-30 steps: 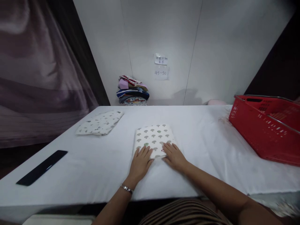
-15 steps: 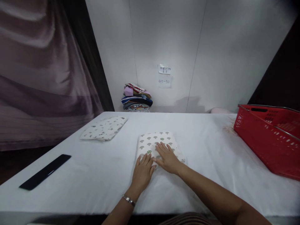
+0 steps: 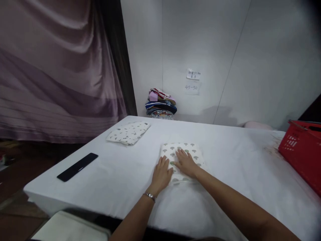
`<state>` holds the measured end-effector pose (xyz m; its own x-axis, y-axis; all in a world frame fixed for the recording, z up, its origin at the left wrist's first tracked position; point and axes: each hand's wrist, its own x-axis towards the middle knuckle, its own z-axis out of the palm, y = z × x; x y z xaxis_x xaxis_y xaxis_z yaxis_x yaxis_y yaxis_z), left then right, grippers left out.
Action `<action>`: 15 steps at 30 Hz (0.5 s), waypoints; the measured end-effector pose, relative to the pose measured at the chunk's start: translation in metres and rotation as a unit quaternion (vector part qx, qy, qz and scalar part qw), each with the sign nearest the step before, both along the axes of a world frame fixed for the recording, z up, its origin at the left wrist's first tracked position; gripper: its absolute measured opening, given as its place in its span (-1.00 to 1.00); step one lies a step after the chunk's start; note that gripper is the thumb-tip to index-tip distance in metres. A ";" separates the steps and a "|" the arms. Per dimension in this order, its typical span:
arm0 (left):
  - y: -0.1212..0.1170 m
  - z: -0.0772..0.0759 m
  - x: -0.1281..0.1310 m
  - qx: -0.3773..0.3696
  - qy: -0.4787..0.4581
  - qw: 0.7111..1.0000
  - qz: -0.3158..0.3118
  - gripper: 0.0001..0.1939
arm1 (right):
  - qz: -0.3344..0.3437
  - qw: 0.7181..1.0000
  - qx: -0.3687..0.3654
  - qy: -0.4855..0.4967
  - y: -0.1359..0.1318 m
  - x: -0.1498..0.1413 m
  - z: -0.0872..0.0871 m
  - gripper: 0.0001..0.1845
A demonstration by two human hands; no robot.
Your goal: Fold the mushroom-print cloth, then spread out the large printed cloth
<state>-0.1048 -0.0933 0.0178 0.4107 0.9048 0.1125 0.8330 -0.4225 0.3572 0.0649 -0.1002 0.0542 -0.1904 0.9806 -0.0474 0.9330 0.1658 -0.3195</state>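
Observation:
A folded white cloth printed with grey and green mushrooms (image 3: 195, 153) lies flat on the white-covered table (image 3: 120, 180). Along its left edge rests my left hand (image 3: 162, 174), fingers stretched out and pointing away from me, a metal band on the wrist. My right hand (image 3: 186, 163) is spread flat on top of the same cloth, near its middle. Neither hand grips anything. Further back on the left is a second folded white cloth with small dark prints (image 3: 129, 133), apart from both hands.
A long black flat object (image 3: 77, 167) lies on the table's left side. At the right stands a red plastic basket (image 3: 302, 155). Several folded textiles (image 3: 161, 103) are stacked beyond the far edge, by a wall with paper signs (image 3: 193, 80). A pink curtain (image 3: 60, 73) hangs left.
The view has swung left, so everything sits further right and the basket is partly cut off. My left hand has slid to the cloth's left edge; my right stays flat on top.

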 end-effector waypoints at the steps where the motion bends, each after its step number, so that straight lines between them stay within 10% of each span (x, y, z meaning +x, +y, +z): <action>1: 0.000 -0.002 0.000 -0.001 -0.001 1.000 0.000 -0.47 | 0.005 1.000 0.018 -0.001 0.009 -0.008 0.004 -0.26; 15: 0.029 0.020 0.008 0.027 -0.007 0.999 0.025 -0.51 | -0.009 0.998 0.050 -0.046 0.071 -0.016 -0.035 -0.29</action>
